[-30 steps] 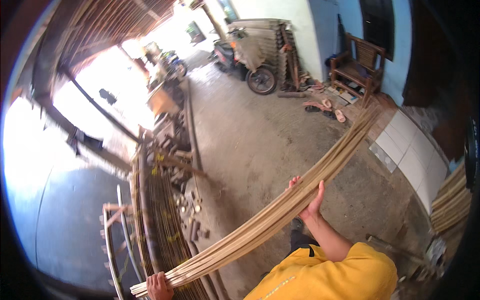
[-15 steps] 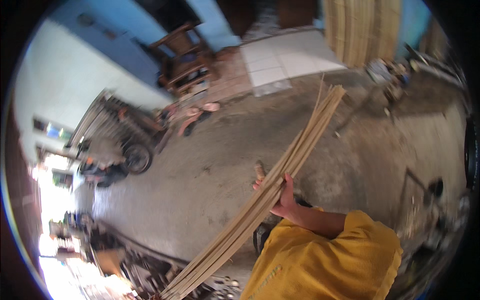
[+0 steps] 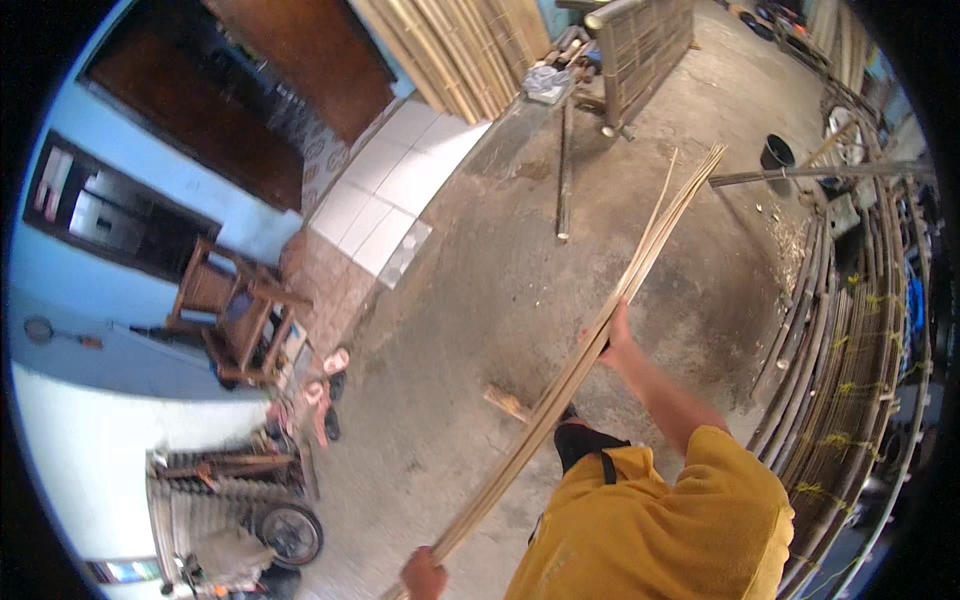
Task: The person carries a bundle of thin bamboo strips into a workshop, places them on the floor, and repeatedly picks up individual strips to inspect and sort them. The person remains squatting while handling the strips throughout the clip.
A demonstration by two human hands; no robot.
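Note:
A long bundle of thin bamboo strips (image 3: 553, 405) slants across the view, from the lower left up to the right. My right hand (image 3: 617, 335) is closed round it a bit above its middle. Close to the lower edge, my left hand (image 3: 424, 574) grips the bundle near its lower end. Past my right hand the far tips fan out slightly, and one strip stands apart from the others. Beneath the bundle, a short light-coloured block (image 3: 507, 404) lies on the concrete floor by my foot.
Bamboo poles and tied strips (image 3: 835, 370) lie along the right side. A dark bucket (image 3: 777, 153) and a bamboo panel (image 3: 645, 65) stand ahead. One pole (image 3: 565, 170) lies on the floor. At left are a wooden chair (image 3: 238, 318), sandals (image 3: 322, 400) and a wheeled cart (image 3: 288, 533).
My view has swung to the right, bringing the poles, bucket and panel into sight. My left hand now shows on the lower part of the bundle; my right hand still holds it.

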